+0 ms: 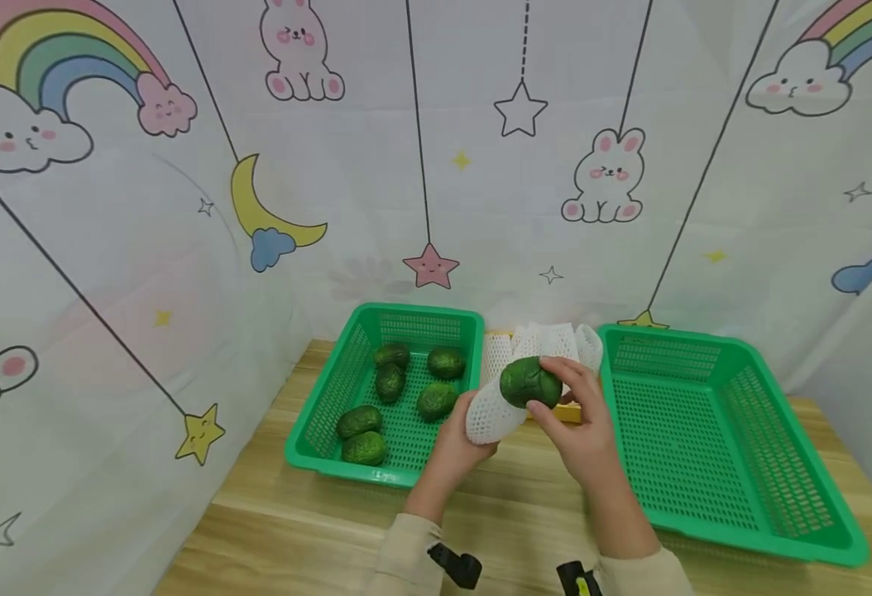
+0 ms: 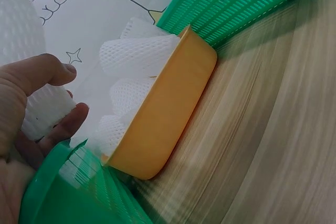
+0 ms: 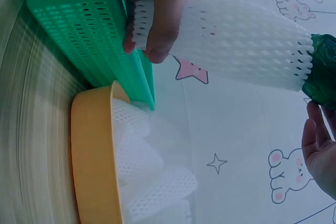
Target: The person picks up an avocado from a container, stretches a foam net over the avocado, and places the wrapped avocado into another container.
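In the head view my left hand point(image 1: 460, 434) grips a white foam net sleeve point(image 1: 494, 414) near its lower end. The sleeve point(image 3: 241, 43) stretches across the right wrist view, with my left thumb and fingers pinching one end. My right hand point(image 1: 585, 422) holds a dark green, wrinkled avocado point(image 1: 531, 382) between thumb and fingers at the sleeve's upper opening. Most of the avocado shows outside the net; how far its lower end sits inside cannot be told. In the left wrist view, my left hand point(image 2: 39, 98) curls around the sleeve.
A green basket point(image 1: 387, 473) on the left contains several avocados point(image 1: 438, 401). Another green basket point(image 1: 674, 447) stands on the right. Between them is an orange bin point(image 2: 168, 108) with several foam net sleeves point(image 2: 139, 56). All stand on a wood-grain table point(image 1: 280, 530) before a patterned cloth.
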The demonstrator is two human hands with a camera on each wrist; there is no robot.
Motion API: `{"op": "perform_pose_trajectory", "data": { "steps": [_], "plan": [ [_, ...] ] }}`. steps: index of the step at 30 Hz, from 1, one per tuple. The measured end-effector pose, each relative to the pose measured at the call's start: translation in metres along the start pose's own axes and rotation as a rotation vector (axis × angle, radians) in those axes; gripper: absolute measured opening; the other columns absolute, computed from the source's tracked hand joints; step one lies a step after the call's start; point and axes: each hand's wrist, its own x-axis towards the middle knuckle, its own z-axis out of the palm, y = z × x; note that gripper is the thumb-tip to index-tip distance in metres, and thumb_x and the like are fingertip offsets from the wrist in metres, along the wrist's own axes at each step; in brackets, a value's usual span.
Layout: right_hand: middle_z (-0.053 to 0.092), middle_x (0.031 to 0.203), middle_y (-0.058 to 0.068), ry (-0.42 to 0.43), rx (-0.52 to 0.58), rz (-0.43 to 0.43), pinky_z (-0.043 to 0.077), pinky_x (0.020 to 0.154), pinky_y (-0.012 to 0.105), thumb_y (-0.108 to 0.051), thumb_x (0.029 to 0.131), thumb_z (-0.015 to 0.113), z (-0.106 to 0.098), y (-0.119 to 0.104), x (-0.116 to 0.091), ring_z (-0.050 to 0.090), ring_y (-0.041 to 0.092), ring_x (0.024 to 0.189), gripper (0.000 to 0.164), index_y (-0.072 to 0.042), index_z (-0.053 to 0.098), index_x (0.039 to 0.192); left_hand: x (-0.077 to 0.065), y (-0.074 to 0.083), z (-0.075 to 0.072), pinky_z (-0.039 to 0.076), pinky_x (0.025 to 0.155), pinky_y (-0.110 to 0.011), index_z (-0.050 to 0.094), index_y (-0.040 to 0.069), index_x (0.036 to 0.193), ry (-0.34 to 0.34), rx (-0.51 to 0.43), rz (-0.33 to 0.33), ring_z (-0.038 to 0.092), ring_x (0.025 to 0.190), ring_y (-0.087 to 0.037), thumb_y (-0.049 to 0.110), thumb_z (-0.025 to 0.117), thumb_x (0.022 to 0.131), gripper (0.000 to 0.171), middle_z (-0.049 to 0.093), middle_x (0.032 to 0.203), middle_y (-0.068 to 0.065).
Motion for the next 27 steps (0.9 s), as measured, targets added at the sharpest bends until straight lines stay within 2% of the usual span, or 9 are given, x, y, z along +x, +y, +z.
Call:
{"op": "perform_pose_trajectory", "data": {
  "steps": [1, 5, 10, 13, 17, 22, 27],
  "plan": [
    [0.048, 0.123, 0.01, -0.009, -0.012, -0.002, 0.034, 0.071, 0.024, 0.019, 0.072, 0.066, -0.001, 0.0, -0.001, 0.043, 0.013, 0.106, 0.05, 0.003, 0.056, 0.118, 0.002, -0.005, 0.001, 0.045, 0.083, -0.046, 0.038, 0.014, 0.137, 0.004, 0.008, 0.003, 0.052, 0.11, -0.029, -0.002, 0.071, 0.075, 0.072, 0.054, 0.126, -0.012],
    [0.044, 0.123, 0.016, -0.055, -0.032, 0.032, 0.029, 0.068, 0.027, 0.015, 0.075, 0.063, -0.004, -0.002, -0.001, 0.039, 0.015, 0.104, 0.045, 0.003, 0.058, 0.118, 0.002, -0.004, 0.0, 0.043, 0.086, -0.046, 0.043, 0.016, 0.135, 0.0, 0.001, 0.012, 0.051, 0.113, -0.027, -0.005, 0.07, 0.074, 0.069, 0.054, 0.126, -0.008],
    [0.043, 0.123, 0.011, -0.104, -0.101, 0.127, 0.03, 0.068, 0.029, 0.005, 0.08, 0.065, -0.002, -0.005, -0.001, 0.039, 0.014, 0.102, 0.043, -0.005, 0.059, 0.121, 0.001, -0.004, 0.001, 0.042, 0.09, -0.046, 0.048, 0.014, 0.132, -0.007, 0.04, 0.038, 0.05, 0.113, -0.026, -0.004, 0.07, 0.075, 0.063, 0.053, 0.125, -0.007],
    [0.044, 0.123, 0.008, -0.122, -0.143, 0.185, 0.033, 0.073, 0.028, 0.0, 0.081, 0.068, 0.001, -0.004, -0.002, 0.041, 0.014, 0.1, 0.045, -0.008, 0.055, 0.124, 0.0, -0.004, 0.002, 0.043, 0.087, -0.045, 0.049, 0.011, 0.131, -0.016, 0.085, 0.026, 0.051, 0.11, -0.027, -0.002, 0.069, 0.077, 0.059, 0.052, 0.123, -0.01],
    [0.05, 0.122, 0.008, -0.155, -0.2, 0.239, 0.034, 0.082, 0.037, -0.006, 0.079, 0.073, 0.003, -0.001, -0.005, 0.041, 0.018, 0.105, 0.042, -0.009, 0.053, 0.115, 0.0, -0.004, 0.002, 0.044, 0.087, -0.044, 0.047, 0.008, 0.132, -0.024, 0.11, 0.014, 0.052, 0.11, -0.028, 0.003, 0.07, 0.079, 0.058, 0.051, 0.123, -0.011],
    [0.056, 0.116, 0.007, -0.186, -0.317, 0.226, 0.028, 0.091, 0.053, -0.011, 0.073, 0.079, 0.006, 0.006, -0.01, 0.04, 0.026, 0.111, 0.034, -0.009, 0.058, 0.099, 0.002, -0.003, 0.001, 0.04, 0.094, -0.045, 0.041, 0.006, 0.137, -0.04, 0.051, 0.029, 0.047, 0.118, -0.028, 0.009, 0.067, 0.085, 0.059, 0.047, 0.131, -0.013],
    [0.06, 0.11, 0.007, -0.146, -0.352, 0.197, 0.024, 0.092, 0.056, -0.008, 0.069, 0.082, 0.011, 0.017, -0.016, 0.041, 0.027, 0.109, 0.033, -0.008, 0.059, 0.092, 0.004, -0.004, 0.0, 0.04, 0.095, -0.044, 0.04, 0.007, 0.137, -0.052, 0.022, 0.047, 0.048, 0.118, -0.026, 0.014, 0.066, 0.087, 0.057, 0.049, 0.131, -0.011]
  ]
}}
